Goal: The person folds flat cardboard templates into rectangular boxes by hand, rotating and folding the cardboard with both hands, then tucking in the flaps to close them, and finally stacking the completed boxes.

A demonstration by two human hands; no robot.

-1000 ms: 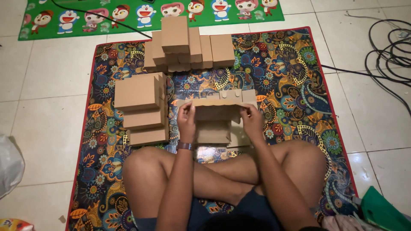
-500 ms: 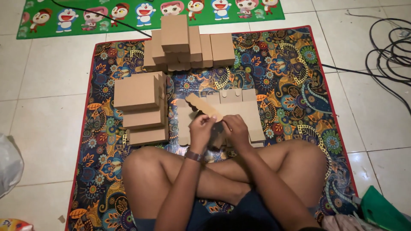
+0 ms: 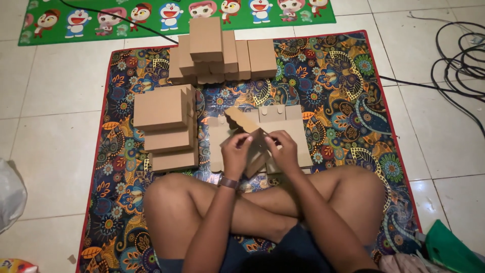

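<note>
Sitting cross-legged on a patterned mat [image 3: 353, 96], the person held a half-folded cardboard box [image 3: 256, 146] up between both hands, just above the knees; the left hand [image 3: 236, 154], with a watch at its wrist, had its fingers curled round the box's left side, and the right hand [image 3: 284, 151] pinched the right side near the top edge, thumb and fingers closed on the card; neither hand was spread open; one long flap of the box stuck out up and to the left, beyond the left hand.

Directly beneath and just beyond the hands lay a pile of flat box blanks [image 3: 295, 136], tabs pointing away from the person; how many sheets lay in it could not be told.

To the left of the hands stood a stack of finished boxes [image 3: 164, 126], three stepped layers showing, near the left knee; at the far edge of the mat sat a second cluster of finished boxes [image 3: 222, 48], about six, some piled on others, well apart from the hands.

Beyond the mat lay one green cartoon-figure mat [image 3: 172, 15] on the tiled floor [image 3: 55, 101]; black cables [image 3: 454, 65] coiled at the right; a green bag [image 3: 449, 250] sat by the right knee; a pale plastic bag [image 3: 10, 194] lay at the left edge.
</note>
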